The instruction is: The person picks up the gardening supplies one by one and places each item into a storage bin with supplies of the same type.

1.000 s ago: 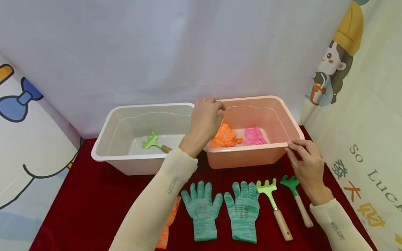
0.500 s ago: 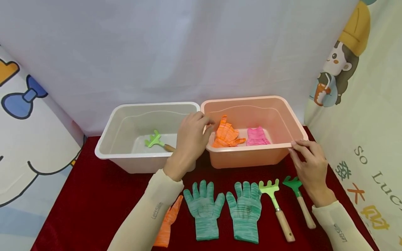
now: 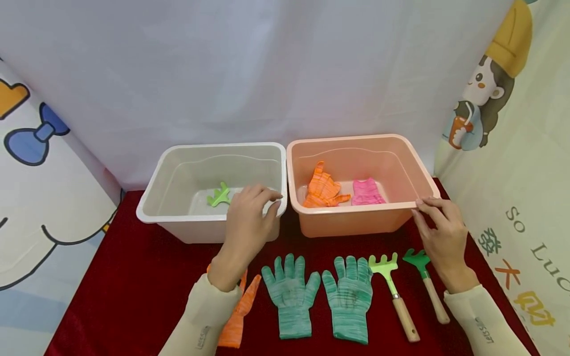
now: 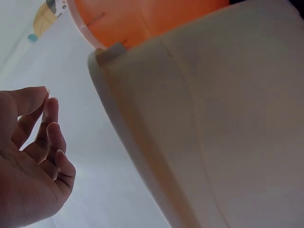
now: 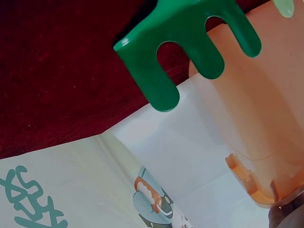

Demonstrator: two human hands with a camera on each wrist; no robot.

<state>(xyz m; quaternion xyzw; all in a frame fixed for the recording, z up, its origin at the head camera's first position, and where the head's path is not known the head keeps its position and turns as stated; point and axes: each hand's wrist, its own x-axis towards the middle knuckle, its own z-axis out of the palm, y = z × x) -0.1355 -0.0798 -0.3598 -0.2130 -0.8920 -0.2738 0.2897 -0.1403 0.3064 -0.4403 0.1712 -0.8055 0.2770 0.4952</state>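
My left hand (image 3: pixel 250 217) passes over the front of the white plastic bin (image 3: pixel 178 220), its fingers loosely curled and holding nothing. In the left wrist view that hand (image 4: pixel 35 156) appears beside the bin's pale wall (image 4: pixel 209 114). With my right hand (image 3: pixel 445 237) I pinch the front right corner rim of the peach plastic bin (image 3: pixel 347 222). An orange glove (image 3: pixel 322 190) and a folded pink glove (image 3: pixel 367 192) lie inside that bin. A light green hand rake (image 3: pixel 219 195) lies in the white bin, its handle hidden by my left hand.
On the red cloth (image 3: pixel 133 287) lie two teal gloves (image 3: pixel 294 296), a light green hand rake (image 3: pixel 394 291) and a dark green one (image 3: pixel 427 282). Another orange glove (image 3: pixel 232 326) is partly hidden under my left forearm. White curtain (image 3: pixel 222 74) hangs behind the bins.
My left hand has moved from above the peach bin's left end, leftward and down toward me, in front of the white bin. My right hand stays at the peach bin's corner.
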